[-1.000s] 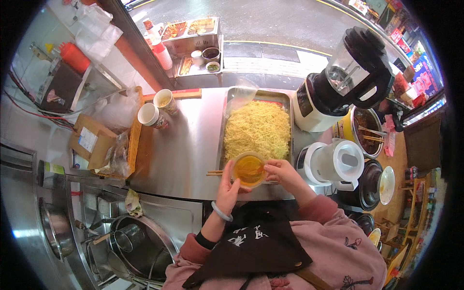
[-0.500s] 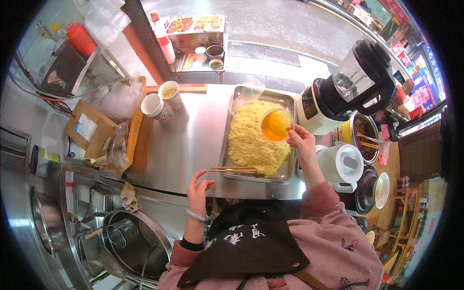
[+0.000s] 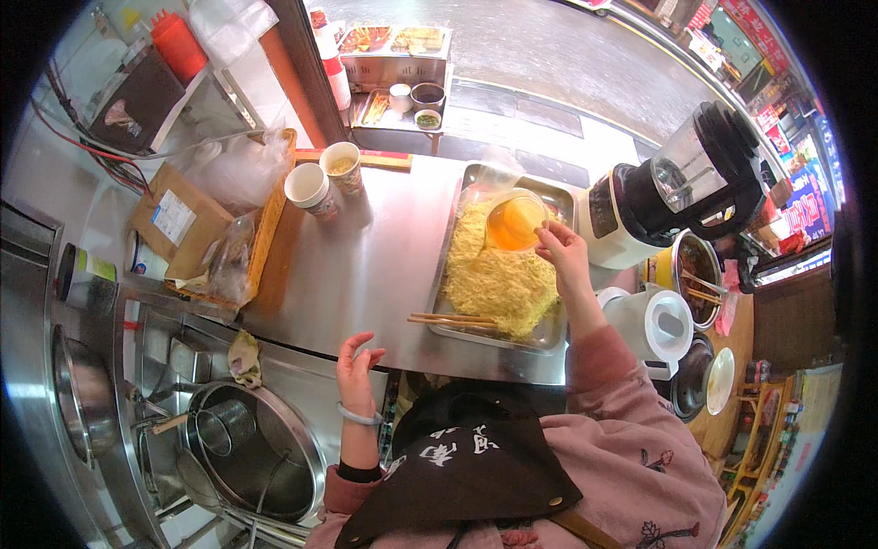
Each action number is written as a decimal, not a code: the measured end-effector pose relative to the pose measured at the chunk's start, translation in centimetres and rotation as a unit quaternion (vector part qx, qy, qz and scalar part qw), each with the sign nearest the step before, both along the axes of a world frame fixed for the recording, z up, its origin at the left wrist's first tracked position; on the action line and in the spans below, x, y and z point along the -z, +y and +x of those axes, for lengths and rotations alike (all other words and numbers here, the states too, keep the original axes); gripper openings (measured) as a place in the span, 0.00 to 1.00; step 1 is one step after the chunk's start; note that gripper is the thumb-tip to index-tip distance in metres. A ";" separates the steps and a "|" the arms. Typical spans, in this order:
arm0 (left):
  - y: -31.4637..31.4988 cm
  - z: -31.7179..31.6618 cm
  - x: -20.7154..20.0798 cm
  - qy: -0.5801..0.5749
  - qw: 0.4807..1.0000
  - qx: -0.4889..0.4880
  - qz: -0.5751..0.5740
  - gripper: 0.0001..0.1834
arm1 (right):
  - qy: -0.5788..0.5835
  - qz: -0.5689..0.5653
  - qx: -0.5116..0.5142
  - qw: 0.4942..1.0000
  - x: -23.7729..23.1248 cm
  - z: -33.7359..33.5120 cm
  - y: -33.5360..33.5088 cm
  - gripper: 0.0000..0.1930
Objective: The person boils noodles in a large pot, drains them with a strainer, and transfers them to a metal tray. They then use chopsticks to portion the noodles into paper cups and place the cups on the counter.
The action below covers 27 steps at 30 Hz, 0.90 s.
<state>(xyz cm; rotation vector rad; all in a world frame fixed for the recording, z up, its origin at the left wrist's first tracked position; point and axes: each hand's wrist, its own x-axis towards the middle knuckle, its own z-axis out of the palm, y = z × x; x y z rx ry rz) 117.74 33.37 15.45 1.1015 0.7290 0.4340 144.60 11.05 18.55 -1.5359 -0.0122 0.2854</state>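
A metal tray [image 3: 551, 331] on the counter holds yellow noodles [image 3: 498, 274]; chopsticks [image 3: 453, 320] lie across its near edge. Above the tray's far end, the right hand [image 3: 560, 252] grips a clear cup [image 3: 515, 222] of orange liquid, tilted. Left of the tray, the left hand [image 3: 355, 371] hovers empty, fingers loosely spread.
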 end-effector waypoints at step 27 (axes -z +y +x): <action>0.1 0.5 0.5 0.012 1.000 0.020 -0.018 0.11 | -0.070 -0.007 0.184 0.980 -2.4 6.2 -5.2 0.16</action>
